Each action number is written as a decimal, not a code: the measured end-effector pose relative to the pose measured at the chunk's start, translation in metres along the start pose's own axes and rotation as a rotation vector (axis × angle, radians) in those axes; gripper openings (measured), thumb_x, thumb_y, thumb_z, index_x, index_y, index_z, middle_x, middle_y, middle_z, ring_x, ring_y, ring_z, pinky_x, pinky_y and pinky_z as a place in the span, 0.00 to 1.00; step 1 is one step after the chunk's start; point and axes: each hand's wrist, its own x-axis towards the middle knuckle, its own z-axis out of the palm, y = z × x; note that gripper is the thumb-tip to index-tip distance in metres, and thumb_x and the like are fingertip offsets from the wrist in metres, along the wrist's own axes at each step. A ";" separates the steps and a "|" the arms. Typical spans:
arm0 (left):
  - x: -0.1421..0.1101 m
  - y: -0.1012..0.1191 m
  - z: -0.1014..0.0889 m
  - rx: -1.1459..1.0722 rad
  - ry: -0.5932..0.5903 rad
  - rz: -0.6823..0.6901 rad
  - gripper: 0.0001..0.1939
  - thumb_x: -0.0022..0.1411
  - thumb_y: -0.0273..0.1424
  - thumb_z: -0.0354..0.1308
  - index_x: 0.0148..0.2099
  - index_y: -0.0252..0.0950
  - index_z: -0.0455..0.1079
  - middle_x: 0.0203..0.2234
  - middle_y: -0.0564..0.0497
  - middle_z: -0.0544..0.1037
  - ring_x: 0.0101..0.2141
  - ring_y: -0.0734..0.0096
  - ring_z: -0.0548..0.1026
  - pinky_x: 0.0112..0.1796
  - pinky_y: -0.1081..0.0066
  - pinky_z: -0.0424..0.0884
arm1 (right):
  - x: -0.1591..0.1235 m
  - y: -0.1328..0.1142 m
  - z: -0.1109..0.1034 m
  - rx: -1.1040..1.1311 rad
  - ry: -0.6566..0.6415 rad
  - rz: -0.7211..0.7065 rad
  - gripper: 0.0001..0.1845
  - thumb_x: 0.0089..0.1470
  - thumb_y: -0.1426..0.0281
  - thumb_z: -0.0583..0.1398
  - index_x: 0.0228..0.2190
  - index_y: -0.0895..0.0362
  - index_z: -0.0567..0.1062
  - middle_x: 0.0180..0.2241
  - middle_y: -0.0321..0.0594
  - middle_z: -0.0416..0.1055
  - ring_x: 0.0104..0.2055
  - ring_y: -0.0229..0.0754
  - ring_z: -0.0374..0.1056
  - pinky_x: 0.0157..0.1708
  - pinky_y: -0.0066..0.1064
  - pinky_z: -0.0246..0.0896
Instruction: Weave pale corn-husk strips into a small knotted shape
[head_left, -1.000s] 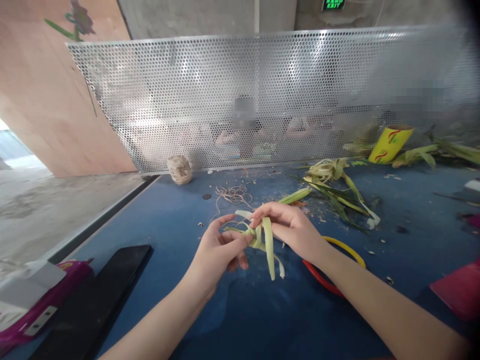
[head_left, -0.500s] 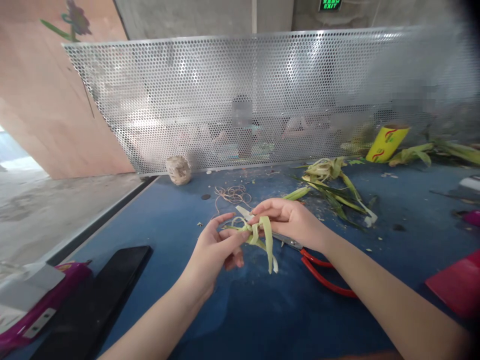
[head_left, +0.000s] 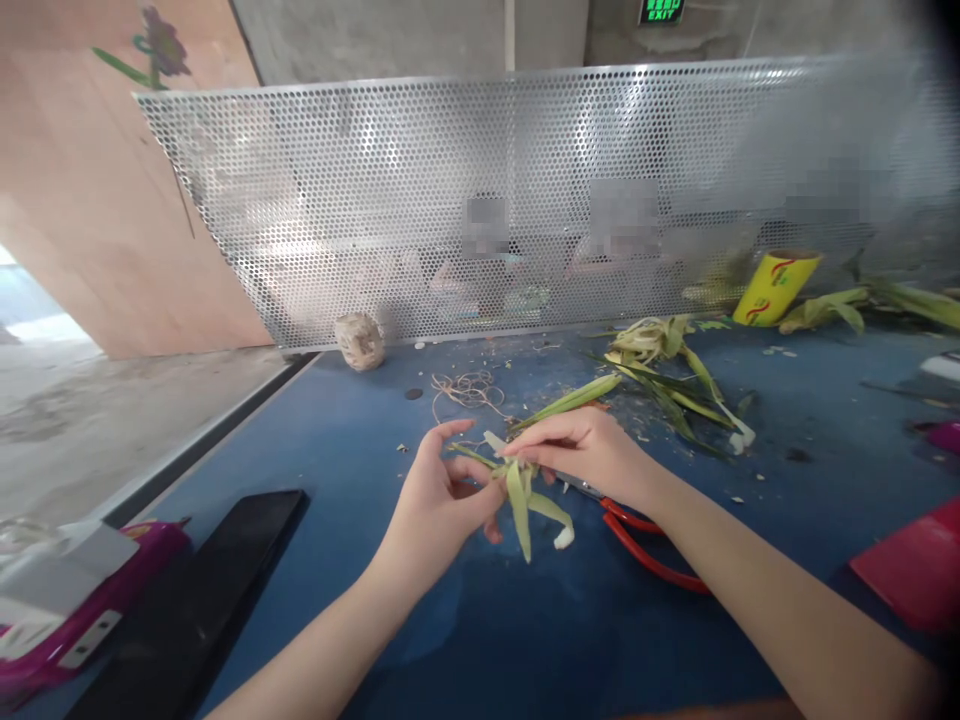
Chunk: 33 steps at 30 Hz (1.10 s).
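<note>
Clocked from the husk strips (head_left: 519,510), a flat black slab (head_left: 202,590) at eight o'clock is cut off below. The left hand (head_left: 444,490) pinches the limp, ribbon-like strips above the tabletop (head_left: 480,640), fingertips masking where they join; the right hand (head_left: 581,445) pinches them from two. Red-handled scissors (head_left: 651,562) at four are partly hidden by the right forearm. Frayed husks (head_left: 667,375) lie at two, a yellow tube (head_left: 776,290) beyond.

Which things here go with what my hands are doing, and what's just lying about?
Seems in use:
pale leaf strips in the left hand and right hand
likely leaf pile, string, red-handled scissors

Seemingly just lying about:
black slab
yellow tube
</note>
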 end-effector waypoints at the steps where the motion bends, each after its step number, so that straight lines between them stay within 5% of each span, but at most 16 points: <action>1: 0.000 -0.001 0.000 0.015 -0.005 0.008 0.29 0.47 0.26 0.62 0.49 0.36 0.52 0.18 0.62 0.71 0.12 0.77 0.70 0.15 0.79 0.59 | 0.000 -0.001 0.000 -0.013 -0.011 0.014 0.07 0.52 0.66 0.60 0.33 0.52 0.79 0.29 0.36 0.75 0.26 0.35 0.67 0.26 0.25 0.62; 9: 0.000 -0.006 0.001 0.046 -0.061 0.025 0.29 0.48 0.24 0.60 0.50 0.37 0.50 0.19 0.63 0.71 0.13 0.77 0.70 0.19 0.75 0.67 | 0.000 -0.004 -0.009 -0.062 -0.213 0.013 0.07 0.49 0.71 0.61 0.34 0.56 0.75 0.30 0.37 0.74 0.33 0.37 0.70 0.35 0.29 0.64; 14: -0.002 -0.007 0.000 0.074 -0.065 0.027 0.29 0.49 0.24 0.59 0.51 0.39 0.50 0.20 0.62 0.71 0.14 0.77 0.70 0.20 0.74 0.68 | -0.002 -0.006 -0.010 -0.152 -0.209 0.011 0.08 0.51 0.73 0.59 0.35 0.57 0.76 0.30 0.37 0.74 0.31 0.36 0.69 0.31 0.26 0.63; 19: -0.003 -0.011 0.000 0.189 -0.046 0.076 0.31 0.49 0.23 0.57 0.53 0.42 0.48 0.22 0.62 0.70 0.14 0.76 0.70 0.19 0.73 0.69 | -0.002 -0.006 -0.009 -0.257 -0.215 0.028 0.08 0.53 0.71 0.58 0.37 0.55 0.75 0.29 0.36 0.74 0.31 0.36 0.68 0.30 0.25 0.61; 26: -0.001 -0.013 0.000 0.217 -0.076 0.075 0.33 0.48 0.24 0.58 0.54 0.42 0.47 0.21 0.62 0.69 0.15 0.75 0.70 0.18 0.72 0.70 | -0.002 -0.007 -0.012 -0.218 -0.394 0.092 0.12 0.56 0.66 0.57 0.42 0.55 0.73 0.36 0.39 0.74 0.38 0.40 0.70 0.37 0.29 0.62; 33: -0.003 -0.009 0.001 0.209 -0.047 0.082 0.32 0.49 0.24 0.58 0.53 0.42 0.49 0.23 0.61 0.71 0.14 0.77 0.70 0.18 0.74 0.68 | -0.001 -0.010 -0.008 -0.233 -0.266 0.029 0.08 0.55 0.65 0.57 0.29 0.57 0.73 0.26 0.35 0.70 0.28 0.35 0.66 0.28 0.24 0.58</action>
